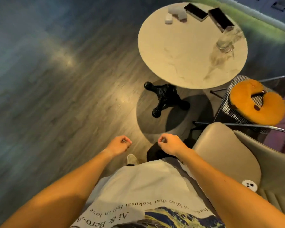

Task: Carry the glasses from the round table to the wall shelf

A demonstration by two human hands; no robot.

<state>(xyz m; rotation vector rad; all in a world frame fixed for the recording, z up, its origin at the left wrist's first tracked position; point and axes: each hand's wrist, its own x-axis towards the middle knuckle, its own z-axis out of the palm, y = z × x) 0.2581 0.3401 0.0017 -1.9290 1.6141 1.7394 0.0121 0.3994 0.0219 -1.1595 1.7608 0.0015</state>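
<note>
A round pale table (184, 51) stands ahead and to the right. Clear glasses (227, 41) sit blurred near its right edge; how many I cannot tell. My left hand (119, 144) and my right hand (169, 143) hang low in front of my body, well short of the table, both curled into loose fists with nothing in them. The wall shelf is not in view.
Two dark rectangular boxes (196, 11) (220, 19) and small white items (176, 13) lie at the table's far side. The black table base (166, 97) stands on wooden floor. A beige chair (229, 155) is at my right; behind it a checked chair holds an orange neck pillow (257, 104).
</note>
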